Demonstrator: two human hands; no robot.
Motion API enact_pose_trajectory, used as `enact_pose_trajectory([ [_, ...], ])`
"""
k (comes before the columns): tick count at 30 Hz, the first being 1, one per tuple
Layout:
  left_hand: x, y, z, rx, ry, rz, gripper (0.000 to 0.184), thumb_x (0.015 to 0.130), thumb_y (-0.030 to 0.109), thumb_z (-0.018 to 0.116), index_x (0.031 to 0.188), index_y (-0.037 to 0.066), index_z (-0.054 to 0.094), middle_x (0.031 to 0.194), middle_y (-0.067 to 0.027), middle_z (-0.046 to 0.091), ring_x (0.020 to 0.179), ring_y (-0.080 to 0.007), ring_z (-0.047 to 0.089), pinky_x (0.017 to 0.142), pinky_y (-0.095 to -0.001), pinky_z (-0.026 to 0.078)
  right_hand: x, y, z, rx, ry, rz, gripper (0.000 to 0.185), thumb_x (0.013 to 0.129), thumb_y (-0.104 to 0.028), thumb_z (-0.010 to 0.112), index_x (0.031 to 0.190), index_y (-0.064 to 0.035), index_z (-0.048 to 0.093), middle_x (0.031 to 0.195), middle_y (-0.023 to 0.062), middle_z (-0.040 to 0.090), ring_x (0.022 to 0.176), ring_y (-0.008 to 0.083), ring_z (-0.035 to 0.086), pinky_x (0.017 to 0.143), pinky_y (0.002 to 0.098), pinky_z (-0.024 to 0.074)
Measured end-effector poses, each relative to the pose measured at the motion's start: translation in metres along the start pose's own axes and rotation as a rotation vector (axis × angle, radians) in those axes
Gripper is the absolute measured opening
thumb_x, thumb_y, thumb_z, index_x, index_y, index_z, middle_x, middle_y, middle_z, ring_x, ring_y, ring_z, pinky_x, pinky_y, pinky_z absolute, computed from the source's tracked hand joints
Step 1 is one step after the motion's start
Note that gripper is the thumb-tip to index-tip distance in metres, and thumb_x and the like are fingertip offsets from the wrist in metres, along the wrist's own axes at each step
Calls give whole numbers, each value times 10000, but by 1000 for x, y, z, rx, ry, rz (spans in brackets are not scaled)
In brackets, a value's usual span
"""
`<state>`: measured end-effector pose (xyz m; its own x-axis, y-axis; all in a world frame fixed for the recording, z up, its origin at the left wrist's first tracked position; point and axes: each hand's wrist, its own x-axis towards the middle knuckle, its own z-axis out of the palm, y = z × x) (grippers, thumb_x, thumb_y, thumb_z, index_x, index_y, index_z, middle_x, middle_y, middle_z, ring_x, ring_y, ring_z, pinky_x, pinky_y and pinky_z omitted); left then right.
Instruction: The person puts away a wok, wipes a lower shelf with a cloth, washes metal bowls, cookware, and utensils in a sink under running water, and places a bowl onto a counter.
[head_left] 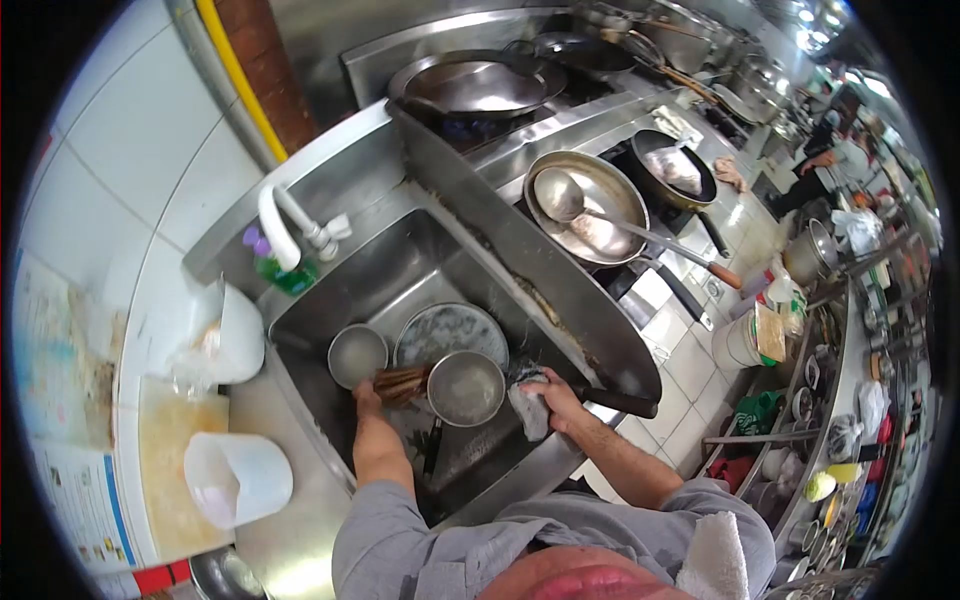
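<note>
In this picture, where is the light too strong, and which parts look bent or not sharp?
Head view: glare from the ceiling lights, upper right, and a bright patch on the steel counter, lower left; lens distortion curves the wall tiles; the crowded right edge looks soft and squeezed.

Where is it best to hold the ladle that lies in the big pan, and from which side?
Take the ladle by the brown grip, from above on the right. Its bowl rests in the pan, and its long handle slants past the rim, so that end looks easiest to close fingers around.
</note>
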<state>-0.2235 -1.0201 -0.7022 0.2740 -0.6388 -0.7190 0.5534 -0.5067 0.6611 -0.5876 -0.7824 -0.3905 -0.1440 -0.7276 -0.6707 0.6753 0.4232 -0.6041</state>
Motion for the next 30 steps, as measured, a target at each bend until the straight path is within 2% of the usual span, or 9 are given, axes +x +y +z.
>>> enact_pose_trajectory([
  [5,-64,70,45,1097,571,364,259,811,143,569,1056,60,561,1196,-87,432,951,-313,545,757,-400,513,7,-4,-10,2,-11,-46,607,701,14,642,1235,-49,360,929,109,609,842,230,597,762,392,483],
  [8,-141,118,69,1691,564,717,179,809,105,536,979,81,587,1105,-77,430,984,-321,497,728,-395,522,12,4,-7,-53,-27,-51,654,694,-5,658,1264,-54,341,950,114,602,843,232,595,761,393,481],
  [16,-248,184,81,1613,119,1450,166,737,-16,491,894,5,542,1011,-140,466,991,-338,461,870,-421,405,17,3,10,-194,-130,-195,644,707,-115,644,1283,-124,359,1116,112,509,987,195,508,822,330,420],
  [18,-273,186,86,1109,23,1726,243,711,-73,446,945,-38,500,1099,-208,466,1018,-367,475,913,-417,366,17,-17,32,-198,-364,-261,582,728,-142,623,1261,-129,390,1114,101,506,983,201,515,815,331,438],
  [23,-372,148,111,507,82,1076,325,816,-35,398,1138,-61,422,1172,-220,455,1039,-323,498,865,-372,406,21,-53,143,-237,-708,-711,504,720,-183,637,1188,-92,475,1151,116,477,1037,236,486,883,327,417],
  [24,-375,134,113,356,78,994,292,824,26,438,1100,-68,465,1105,-212,524,974,-283,529,812,-373,438,31,-46,162,-627,-463,-908,505,721,-225,638,1177,-78,481,1204,159,402,1144,292,388,952,361,352],
  [26,-373,110,113,470,-16,945,292,824,32,454,1094,-74,479,1078,-217,542,946,-292,541,796,-377,443,57,-6,197,-698,-106,-1320,536,712,-275,602,1183,-63,461,1229,227,339,1125,376,374,945,411,347],
  [27,-375,100,115,509,-67,914,292,823,38,470,1088,-81,494,1050,-223,561,918,-301,554,781,-382,448,43,24,205,-875,125,-1209,475,721,-288,573,1143,-77,519,1217,159,403,1139,370,374,933,476,340],
  [30,-380,105,92,377,-102,876,322,817,71,497,1092,-95,510,1048,-213,574,864,-282,568,742,-389,462,103,65,196,-1524,-209,-1980,351,723,-316,550,1038,-171,599,1173,69,480,1149,339,388,886,507,359],
])
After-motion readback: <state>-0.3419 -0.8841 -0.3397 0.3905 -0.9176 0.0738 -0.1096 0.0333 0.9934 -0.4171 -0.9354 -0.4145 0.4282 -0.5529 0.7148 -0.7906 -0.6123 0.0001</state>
